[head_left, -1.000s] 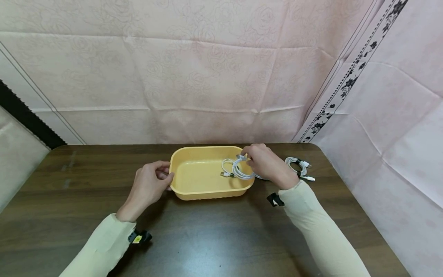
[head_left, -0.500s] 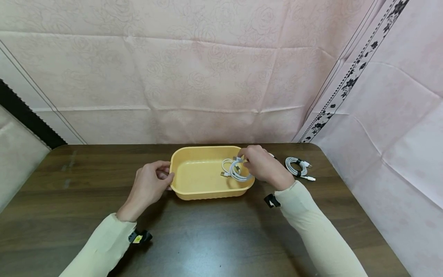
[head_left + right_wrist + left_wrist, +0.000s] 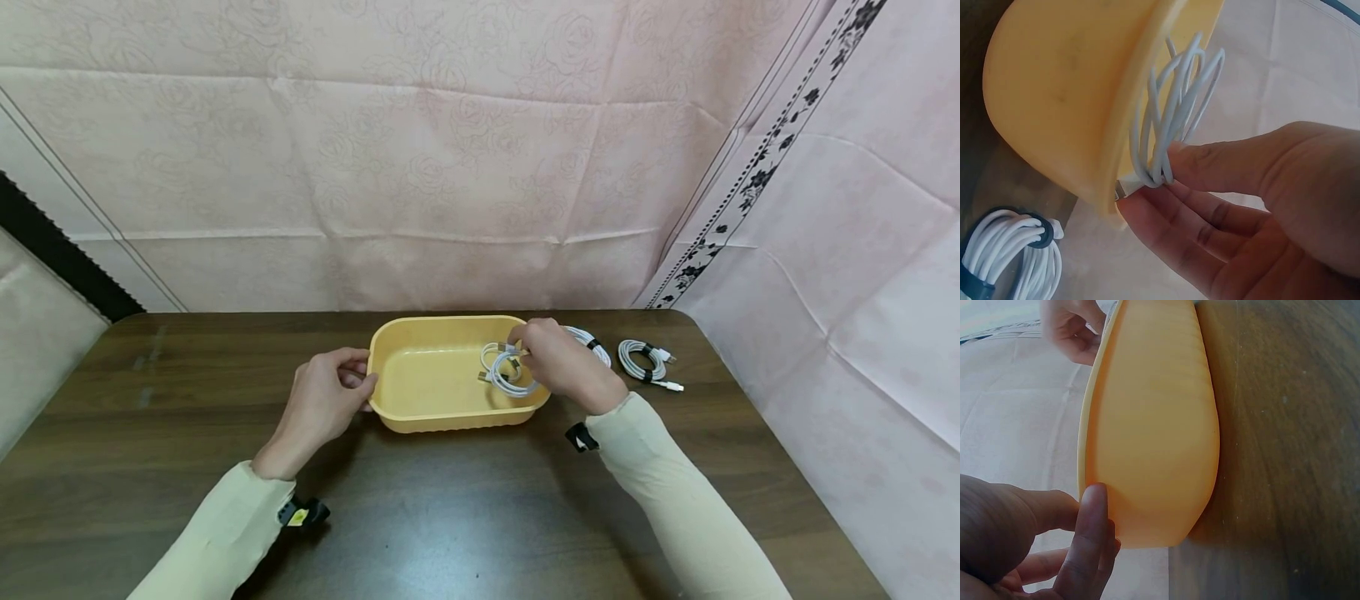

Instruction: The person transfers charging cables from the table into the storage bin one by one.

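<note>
— 3 risks?
— Head view: your right hand (image 3: 558, 362) pinches a white coil (image 3: 513, 390) over another cable (image 3: 485, 377) in the yellow tray (image 3: 450, 422); they could tangle.
— Left wrist?
— Your left hand (image 3: 1022, 525) pinches the rim (image 3: 1089, 419); slackening could let it slide.
— Right wrist?
— The plug (image 3: 1132, 184), just beside the rim, might snag.

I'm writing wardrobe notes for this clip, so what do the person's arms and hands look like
The left sleeve and right sleeve are long, plain and pale cream, ending near the wrists. The left hand and right hand wear no gloves. The left wrist camera is small and black with a yellow patch; the right wrist camera is also black, with a small whitish patch.
</note>
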Action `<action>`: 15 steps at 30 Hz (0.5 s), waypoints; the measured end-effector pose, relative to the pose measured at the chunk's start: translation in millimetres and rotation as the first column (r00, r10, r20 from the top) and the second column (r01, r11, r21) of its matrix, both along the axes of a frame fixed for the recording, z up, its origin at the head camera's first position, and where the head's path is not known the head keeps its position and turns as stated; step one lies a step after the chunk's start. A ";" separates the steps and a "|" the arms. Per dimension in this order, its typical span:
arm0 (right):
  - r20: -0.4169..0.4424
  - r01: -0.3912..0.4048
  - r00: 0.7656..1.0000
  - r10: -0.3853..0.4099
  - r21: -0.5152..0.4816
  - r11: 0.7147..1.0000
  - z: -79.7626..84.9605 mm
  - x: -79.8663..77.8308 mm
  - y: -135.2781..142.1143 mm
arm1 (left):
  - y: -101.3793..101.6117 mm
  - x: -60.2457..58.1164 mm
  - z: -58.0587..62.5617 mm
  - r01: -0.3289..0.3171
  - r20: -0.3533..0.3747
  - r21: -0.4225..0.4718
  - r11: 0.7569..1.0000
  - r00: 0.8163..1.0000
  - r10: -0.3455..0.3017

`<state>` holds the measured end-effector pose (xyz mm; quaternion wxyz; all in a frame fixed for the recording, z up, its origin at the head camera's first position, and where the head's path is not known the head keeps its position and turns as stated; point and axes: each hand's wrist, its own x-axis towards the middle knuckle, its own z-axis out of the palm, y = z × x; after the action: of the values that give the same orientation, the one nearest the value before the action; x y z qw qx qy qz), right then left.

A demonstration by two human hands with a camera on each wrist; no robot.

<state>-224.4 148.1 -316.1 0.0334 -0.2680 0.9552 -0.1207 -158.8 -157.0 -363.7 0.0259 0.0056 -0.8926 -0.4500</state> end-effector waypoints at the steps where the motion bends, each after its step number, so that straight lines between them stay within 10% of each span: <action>1: 0.006 -0.001 1.000 0.001 0.000 1.000 -0.7 -0.1 -0.6 | -0.2 -0.1 -0.1 -0.001 0.000 0.000 1.000 1.000 0.001; 15: -0.006 -0.023 1.000 0.023 0.021 1.000 -10.9 1.6 -5.3 | 0.6 0.4 0.3 0.004 0.008 0.006 1.000 1.000 -0.004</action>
<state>-222.8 142.8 -327.1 0.0346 -0.2788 0.9535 -0.1094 -158.3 -156.5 -363.3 0.0212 0.0057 -0.8914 -0.4527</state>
